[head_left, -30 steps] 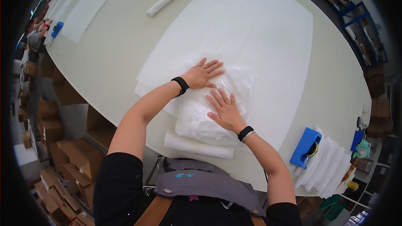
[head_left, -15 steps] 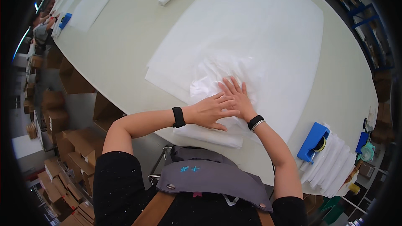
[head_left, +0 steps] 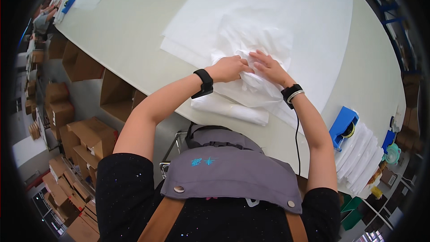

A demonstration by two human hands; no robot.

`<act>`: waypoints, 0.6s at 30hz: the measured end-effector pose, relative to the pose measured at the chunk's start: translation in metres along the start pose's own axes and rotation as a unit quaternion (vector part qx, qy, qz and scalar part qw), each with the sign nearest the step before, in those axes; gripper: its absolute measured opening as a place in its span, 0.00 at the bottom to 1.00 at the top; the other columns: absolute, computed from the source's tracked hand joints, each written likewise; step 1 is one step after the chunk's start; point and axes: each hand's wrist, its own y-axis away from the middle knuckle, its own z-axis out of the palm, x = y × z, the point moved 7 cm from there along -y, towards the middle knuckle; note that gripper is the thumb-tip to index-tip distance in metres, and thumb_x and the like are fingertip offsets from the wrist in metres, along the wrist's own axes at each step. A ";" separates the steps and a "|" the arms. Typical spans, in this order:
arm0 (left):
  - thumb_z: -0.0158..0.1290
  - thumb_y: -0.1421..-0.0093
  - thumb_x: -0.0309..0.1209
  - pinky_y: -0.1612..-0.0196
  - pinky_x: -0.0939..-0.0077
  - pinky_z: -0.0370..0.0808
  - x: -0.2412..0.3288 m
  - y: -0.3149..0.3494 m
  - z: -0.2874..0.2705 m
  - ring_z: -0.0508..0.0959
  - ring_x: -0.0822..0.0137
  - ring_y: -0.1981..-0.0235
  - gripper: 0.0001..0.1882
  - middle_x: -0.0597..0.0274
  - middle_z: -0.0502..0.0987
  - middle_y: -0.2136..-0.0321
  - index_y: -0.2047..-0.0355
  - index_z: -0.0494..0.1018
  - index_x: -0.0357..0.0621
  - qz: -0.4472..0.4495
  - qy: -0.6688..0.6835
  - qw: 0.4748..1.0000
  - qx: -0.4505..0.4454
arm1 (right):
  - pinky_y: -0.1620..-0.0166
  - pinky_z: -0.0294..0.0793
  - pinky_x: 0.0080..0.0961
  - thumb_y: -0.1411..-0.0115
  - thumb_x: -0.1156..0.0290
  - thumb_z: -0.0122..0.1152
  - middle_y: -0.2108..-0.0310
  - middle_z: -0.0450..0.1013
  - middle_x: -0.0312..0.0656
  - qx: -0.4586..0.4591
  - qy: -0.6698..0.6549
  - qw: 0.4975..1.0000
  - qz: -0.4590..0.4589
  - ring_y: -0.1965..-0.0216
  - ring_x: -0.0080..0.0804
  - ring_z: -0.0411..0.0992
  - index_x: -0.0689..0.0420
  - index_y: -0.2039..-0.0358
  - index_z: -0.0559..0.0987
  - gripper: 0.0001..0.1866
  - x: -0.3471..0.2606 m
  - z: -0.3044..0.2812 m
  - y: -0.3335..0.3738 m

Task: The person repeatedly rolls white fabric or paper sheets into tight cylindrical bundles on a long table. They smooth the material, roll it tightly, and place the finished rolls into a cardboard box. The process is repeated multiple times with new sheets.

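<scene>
A thin, crumpled translucent plastic bag [head_left: 260, 40] lies bunched on flat white sheets [head_left: 309, 27] spread over the table. My left hand [head_left: 229, 68] has its fingers curled and closed on a gathered fold of the bag. Close on its right, my right hand [head_left: 270, 68] rests on the plastic with its fingers outstretched and apart. A folded white plastic bundle [head_left: 230, 110] lies in front of both hands, near the table's edge. What is under the crumpled plastic cannot be made out.
On the right, a blue tape dispenser [head_left: 344, 125] stands beside a stack of folded white bundles [head_left: 360, 154]. A black cable [head_left: 297, 141] hangs below my right wrist. Cardboard boxes [head_left: 92, 136] crowd the floor at left. Another person [head_left: 42, 20] works at the far left.
My hands, formerly crossed and flat on the plastic, have separated. The left has closed on a fold of it, which is now more bunched. The view has tilted nearer my body.
</scene>
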 end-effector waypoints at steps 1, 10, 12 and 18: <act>0.59 0.49 0.22 0.47 0.61 0.75 -0.006 -0.002 -0.001 0.75 0.58 0.48 0.28 0.65 0.77 0.51 0.47 0.78 0.59 -0.012 0.015 1.000 -0.012 | 0.28 0.43 0.54 0.34 0.54 0.58 0.31 0.61 0.40 0.020 -0.154 0.987 0.044 0.26 0.42 0.50 0.48 0.31 0.64 0.33 -0.002 -0.008 0.013; 0.59 0.45 0.29 0.42 0.62 0.71 -0.020 -0.019 -0.001 0.74 0.52 0.45 0.21 0.55 0.76 0.48 0.49 0.80 0.49 -0.037 0.115 0.989 -0.088 | 0.28 0.45 0.57 0.61 0.60 0.81 0.25 0.46 0.39 0.133 0.419 0.898 -0.024 0.25 0.40 0.43 0.37 0.28 0.55 0.61 -0.084 0.032 0.126; 0.59 0.45 0.30 0.42 0.62 0.71 -0.029 -0.019 0.002 0.74 0.51 0.45 0.20 0.53 0.76 0.48 0.50 0.80 0.47 -0.039 0.110 0.990 -0.080 | 0.28 0.43 0.57 0.52 0.68 0.75 0.26 0.47 0.38 0.127 0.432 0.893 0.000 0.25 0.37 0.44 0.35 0.28 0.55 0.54 -0.096 0.044 0.099; 0.60 0.45 0.34 0.43 0.60 0.71 -0.024 -0.020 0.000 0.75 0.50 0.48 0.20 0.49 0.77 0.49 0.52 0.80 0.44 0.026 0.100 0.993 -0.055 | 0.30 0.54 0.51 0.40 0.78 0.57 0.38 0.69 0.39 0.140 0.391 0.908 -0.057 0.40 0.35 0.69 0.40 0.31 0.63 0.37 -0.072 0.036 0.056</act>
